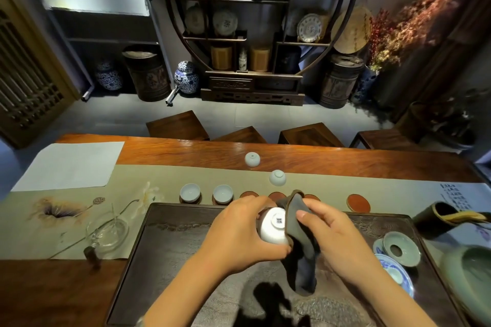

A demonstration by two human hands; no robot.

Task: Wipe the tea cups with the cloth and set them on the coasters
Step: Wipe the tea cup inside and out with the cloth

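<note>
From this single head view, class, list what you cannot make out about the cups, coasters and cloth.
- Inside of the held cup: head view, its base faces the camera.
- Middle coasters: partly hidden behind the left hand, right hand and cloth.
- Seal mark on the held cup's base: too small to read.
- Insides of the two upturned cups: hidden, rims down.
- Large green bowl: cut off by the right edge.
</note>
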